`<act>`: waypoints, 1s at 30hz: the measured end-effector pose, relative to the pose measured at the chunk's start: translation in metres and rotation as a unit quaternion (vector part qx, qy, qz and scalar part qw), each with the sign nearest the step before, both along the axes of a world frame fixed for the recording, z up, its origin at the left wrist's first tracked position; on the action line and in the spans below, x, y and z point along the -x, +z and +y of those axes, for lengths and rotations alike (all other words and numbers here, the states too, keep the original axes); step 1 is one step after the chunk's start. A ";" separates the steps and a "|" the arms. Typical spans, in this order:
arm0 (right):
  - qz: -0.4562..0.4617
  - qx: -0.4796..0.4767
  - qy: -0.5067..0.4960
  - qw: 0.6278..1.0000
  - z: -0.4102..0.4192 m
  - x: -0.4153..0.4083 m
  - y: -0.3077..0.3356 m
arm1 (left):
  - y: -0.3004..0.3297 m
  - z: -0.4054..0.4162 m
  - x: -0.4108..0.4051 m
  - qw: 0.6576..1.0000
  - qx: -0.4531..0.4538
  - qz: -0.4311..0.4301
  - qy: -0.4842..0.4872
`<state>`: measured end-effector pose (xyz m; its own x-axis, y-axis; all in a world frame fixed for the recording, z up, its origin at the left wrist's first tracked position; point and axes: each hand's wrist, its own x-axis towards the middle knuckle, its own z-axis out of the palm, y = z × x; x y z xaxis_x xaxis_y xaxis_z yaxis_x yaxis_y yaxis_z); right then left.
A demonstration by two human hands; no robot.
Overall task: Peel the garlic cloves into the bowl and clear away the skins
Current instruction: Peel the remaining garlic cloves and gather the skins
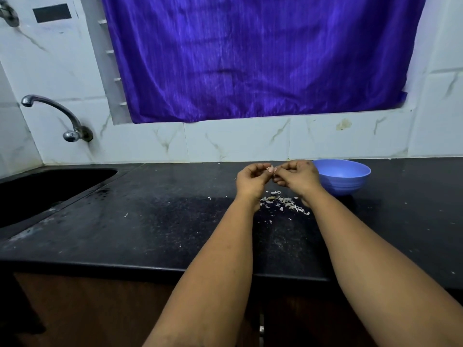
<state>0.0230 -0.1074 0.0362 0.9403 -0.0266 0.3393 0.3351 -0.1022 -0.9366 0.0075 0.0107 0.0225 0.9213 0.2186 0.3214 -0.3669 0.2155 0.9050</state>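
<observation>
Pinching one clove (271, 169) between them, left hand (251, 180) and right hand (298, 177) work above the counter (162, 221), apparently so skins (284, 202) drop clear. Bowl (344, 177) sits just beside the right hand, likely for short drops

- A small pale garlic clove (271, 169) is seen raised above the counter, pinched between the fingertips of both hands; most of it is hidden by the fingers, so how much skin is left on it cannot be told
- A blue plastic bowl (347, 182) is set upright on the dark counter, just to the right of the clove; its outer wall is ribbed, and nothing can be made out inside it from this angle
- Thin, whitish garlic skins (284, 202) are scattered in a loose heap on the counter below the clove and beside the bowl, with a few stray flakes spread farther to the left
</observation>
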 end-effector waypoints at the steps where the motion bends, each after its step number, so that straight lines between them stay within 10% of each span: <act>1: -0.011 0.021 -0.009 1.000 0.000 0.000 0.000 | 0.000 0.000 0.000 1.000 -0.005 -0.003 0.001; 13: -0.081 0.268 -0.050 0.959 -0.009 0.003 -0.003 | -0.005 0.003 -0.006 0.944 -0.312 -0.008 0.106; 30: -0.010 0.115 -0.006 0.993 -0.004 -0.002 -0.005 | -0.003 0.000 -0.003 0.994 -0.111 0.005 0.007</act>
